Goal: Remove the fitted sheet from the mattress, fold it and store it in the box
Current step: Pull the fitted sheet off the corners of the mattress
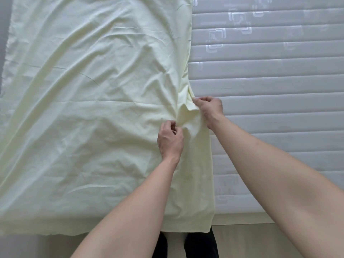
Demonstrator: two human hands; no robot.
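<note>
The sheet [89, 112] is already off the mattress's [270, 75] corners and lies spread flat over its left part, the near edge hanging past the mattress's near edge, so folding is probably in hand. Both hands are clamped on the sheet's right edge: the right hand [210, 108] pinches the hem, the left hand [170, 140] pinches a bunch of cloth just inside it, likely to lift that side over. No box is in view
</note>
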